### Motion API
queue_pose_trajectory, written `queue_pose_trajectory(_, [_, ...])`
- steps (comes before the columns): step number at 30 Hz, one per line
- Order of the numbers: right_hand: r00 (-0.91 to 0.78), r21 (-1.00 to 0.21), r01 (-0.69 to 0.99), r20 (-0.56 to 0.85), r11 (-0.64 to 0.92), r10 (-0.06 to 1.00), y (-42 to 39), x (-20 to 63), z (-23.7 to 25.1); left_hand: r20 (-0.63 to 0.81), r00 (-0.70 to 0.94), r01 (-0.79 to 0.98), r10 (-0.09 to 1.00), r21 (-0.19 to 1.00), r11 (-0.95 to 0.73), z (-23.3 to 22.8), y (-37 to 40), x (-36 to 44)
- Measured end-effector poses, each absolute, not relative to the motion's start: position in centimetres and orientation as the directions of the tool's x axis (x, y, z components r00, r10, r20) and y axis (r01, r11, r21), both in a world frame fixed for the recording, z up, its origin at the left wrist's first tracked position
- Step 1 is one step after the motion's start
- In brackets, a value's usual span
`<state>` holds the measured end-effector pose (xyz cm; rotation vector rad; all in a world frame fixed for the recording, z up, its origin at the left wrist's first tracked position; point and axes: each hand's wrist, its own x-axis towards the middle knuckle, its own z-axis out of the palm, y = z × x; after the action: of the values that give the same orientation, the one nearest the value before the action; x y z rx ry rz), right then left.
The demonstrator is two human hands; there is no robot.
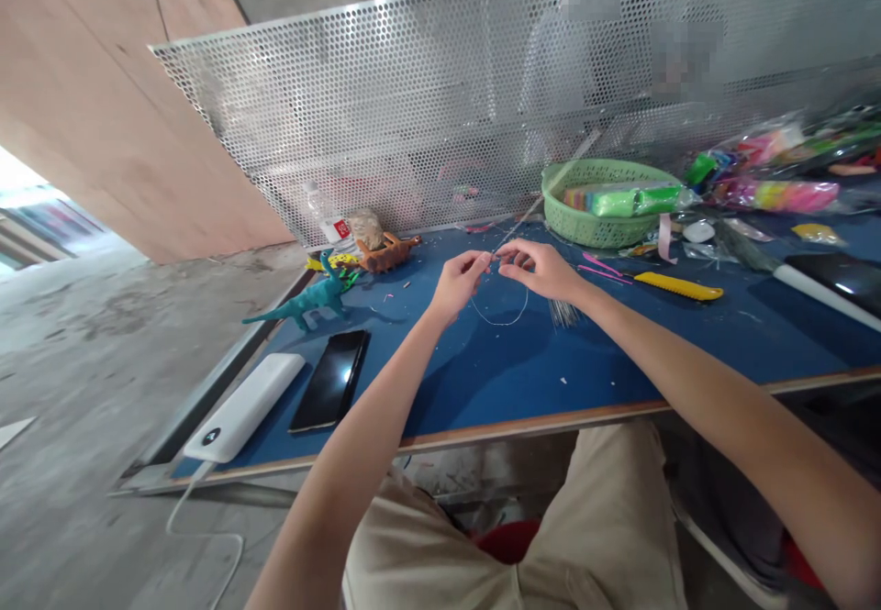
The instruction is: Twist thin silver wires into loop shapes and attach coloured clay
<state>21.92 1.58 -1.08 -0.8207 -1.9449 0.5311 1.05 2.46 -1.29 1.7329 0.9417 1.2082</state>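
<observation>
Handling thin, pale, wire-like strand (pixel 500 324): left hand (pixel 458 284) pinched narrow on it, right hand (pixel 540 267) curled, grip unclear; gentle moves should avoid kinks.

Blue tabletop (pixel 509 376) with a wood-coloured front edge, spanning the middle of the frame. Lower left: white power bank (pixel 251 405) and, beside it, dark phone (pixel 331 381). Left, above these: teal long-necked toy dinosaur (pixel 313 304); farther back, orange-brown toy (pixel 386 254). Right of centre: bundle of fine wires (pixel 565 315), yellow cutter (pixel 678 286) and, above them, green basket (pixel 592 229).
</observation>
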Motion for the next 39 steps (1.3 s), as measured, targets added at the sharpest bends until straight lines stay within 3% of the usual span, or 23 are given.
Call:
queue_pose_trajectory(6, [-0.232, -0.644, 0.267, 0.679, 0.716, 0.697, 1.0, 21.4, -0.5, 0.554, 0.266, 0.297, 0.789, 0.731, -0.614, -1.1, 1.6, 2.0])
queue_pose_trajectory(12, [-0.179, -0.744, 0.132, 0.632, 0.655, 0.754, 1.1, 21.2, -0.2, 0.736, 0.292, 0.465, 0.611, 0.449, -0.763, -0.9, 0.8, 2.3])
queue_pose_trajectory(16, [-0.173, -0.8, 0.003, 0.591, 0.601, 0.788, 1.3, 21.0, -0.3, 0.798, 0.287, 0.515, 0.53, 0.338, -0.788, -0.7, 0.4, 2.2])
queue_pose_trajectory(33, [-0.229, -0.822, -0.057, 0.563, 0.567, 0.794, 1.2, 20.9, -0.4, 0.815, 0.282, 0.573, 0.506, 0.281, -0.77, -0.8, 0.2, 2.0])
queue_pose_trajectory(39, [-0.268, -0.875, -0.197, 0.482, 0.443, 0.834, 1.0, 20.8, -0.3, 0.858, 0.287, 0.596, 0.427, 0.189, -0.781, -0.7, -0.3, 1.9])
